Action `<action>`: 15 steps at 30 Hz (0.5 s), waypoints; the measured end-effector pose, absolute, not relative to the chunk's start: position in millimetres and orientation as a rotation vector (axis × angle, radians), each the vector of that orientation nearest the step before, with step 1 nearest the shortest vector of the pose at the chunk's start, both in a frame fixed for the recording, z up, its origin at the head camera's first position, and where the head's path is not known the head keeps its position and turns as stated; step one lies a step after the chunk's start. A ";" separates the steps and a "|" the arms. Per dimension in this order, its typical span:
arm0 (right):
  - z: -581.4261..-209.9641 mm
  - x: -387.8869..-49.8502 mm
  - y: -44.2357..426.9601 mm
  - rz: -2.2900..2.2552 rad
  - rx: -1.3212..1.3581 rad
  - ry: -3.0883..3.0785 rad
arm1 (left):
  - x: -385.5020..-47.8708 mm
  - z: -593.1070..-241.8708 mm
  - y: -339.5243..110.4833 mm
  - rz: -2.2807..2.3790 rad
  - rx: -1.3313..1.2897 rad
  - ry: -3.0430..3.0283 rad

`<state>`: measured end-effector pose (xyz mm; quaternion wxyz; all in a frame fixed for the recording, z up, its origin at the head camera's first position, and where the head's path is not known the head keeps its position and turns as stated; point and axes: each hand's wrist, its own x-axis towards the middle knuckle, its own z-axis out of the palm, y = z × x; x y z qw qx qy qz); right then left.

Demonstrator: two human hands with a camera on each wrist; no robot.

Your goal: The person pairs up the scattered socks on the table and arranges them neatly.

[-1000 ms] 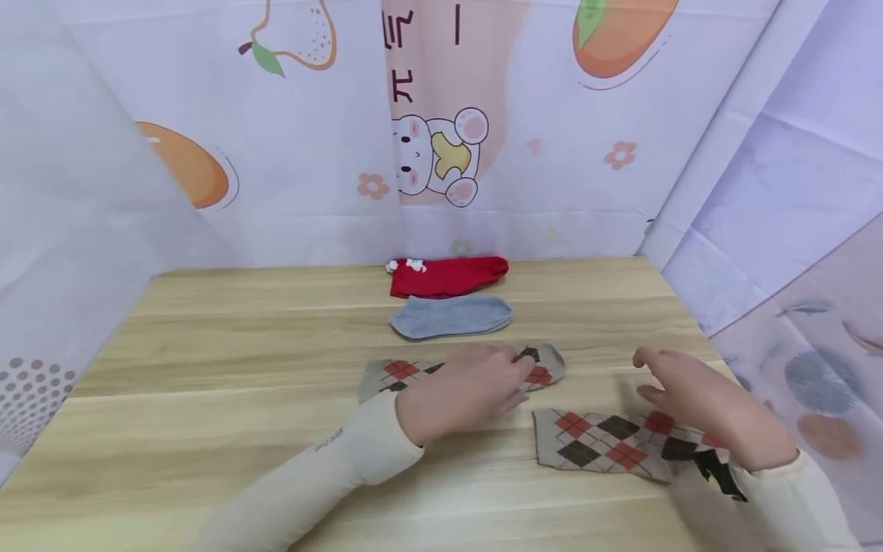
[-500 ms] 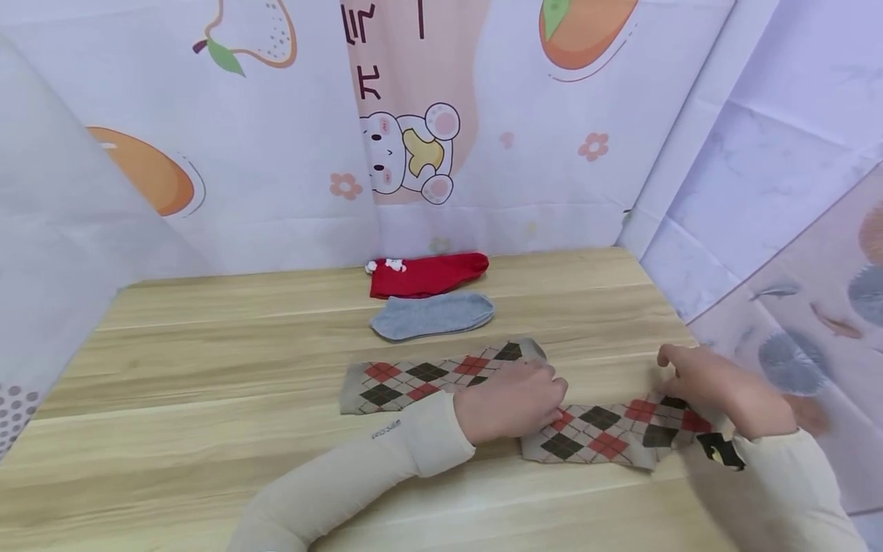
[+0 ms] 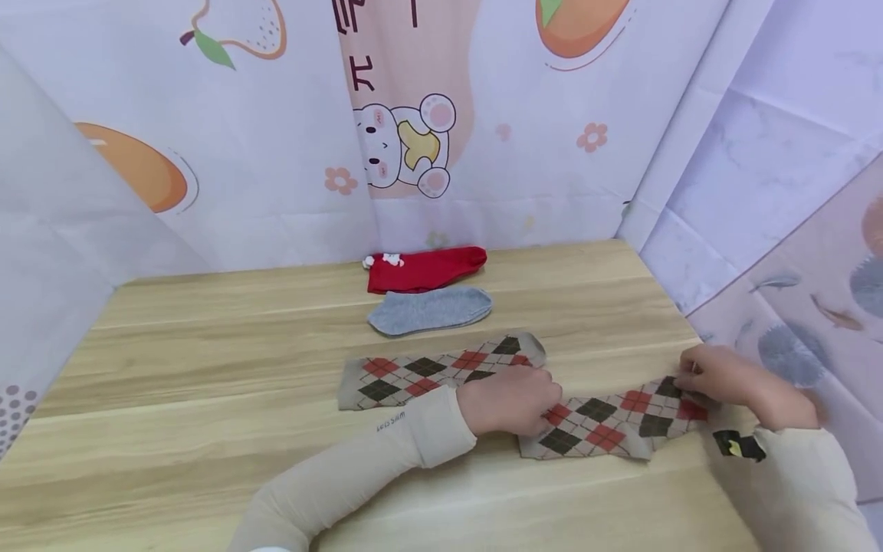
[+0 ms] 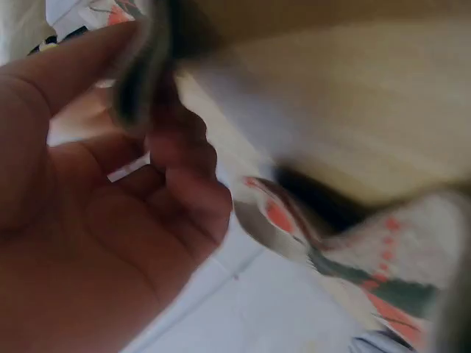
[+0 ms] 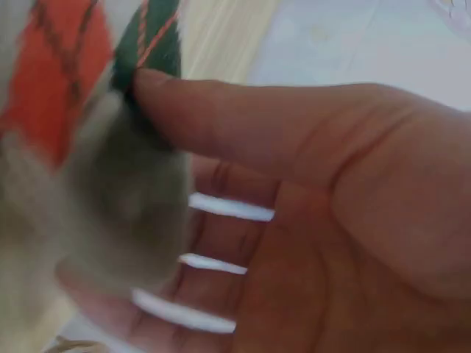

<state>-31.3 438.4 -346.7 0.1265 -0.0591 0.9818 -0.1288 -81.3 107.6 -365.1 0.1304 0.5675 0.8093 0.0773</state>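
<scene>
A beige argyle sock (image 3: pixel 603 429) with red and dark green diamonds stretches between my two hands on the table's right side. At its cuff end my left hand (image 3: pixel 513 399) pinches the fabric; the left wrist view shows thumb and fingers on a dark green edge. My right hand (image 3: pixel 741 383) pinches the toe end, the thumb (image 5: pixel 221 110) on top and fingers below. Just left of it lies a matching argyle sock (image 3: pixel 421 376), flat, its toe end partly behind my left hand.
Behind the argyle socks lies a grey ankle sock (image 3: pixel 431 310). Farther back, near the printed curtain (image 3: pixel 276 153), is a red sock (image 3: pixel 428 270) with white trim. The wooden table (image 3: pixel 207 337) meets curtains at its back and right.
My left hand has come right, from over the flat argyle sock to the other one's cuff. My right hand has lowered and moved right to its toe. The view has shifted slightly.
</scene>
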 end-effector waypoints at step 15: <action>-353.8 -34.1 467.6 -0.700 -0.199 3.085 | -101.8 -356.0 97.2 0.479 1.459 2.132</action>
